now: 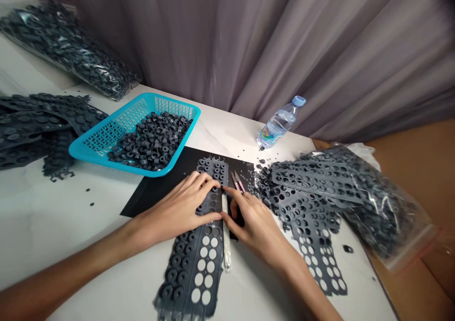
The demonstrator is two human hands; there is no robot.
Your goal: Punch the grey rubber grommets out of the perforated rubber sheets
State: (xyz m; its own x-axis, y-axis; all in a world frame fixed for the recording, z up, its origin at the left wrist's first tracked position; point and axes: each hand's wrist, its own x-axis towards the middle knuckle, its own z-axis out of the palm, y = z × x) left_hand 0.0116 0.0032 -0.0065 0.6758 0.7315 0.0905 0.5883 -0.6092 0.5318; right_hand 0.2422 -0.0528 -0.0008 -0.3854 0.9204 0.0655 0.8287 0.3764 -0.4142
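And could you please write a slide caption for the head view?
Left hand on a grey sheet, right hand at its edge, a blue basket of grey parts beyond.

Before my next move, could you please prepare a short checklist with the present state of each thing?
1. Left hand on the perforated dark-grey rubbery sheet: ok.
2. Right hand at the sheet's right edge: ok.
3. Firm pressure on the sheet: cannot tell.
4. Pink-handled metal snips well away from right hand: not ok, close by.
5. Turquoise plastic mesh basket upright: ok.
6. Blue cap on clear plastic bottle: ok.
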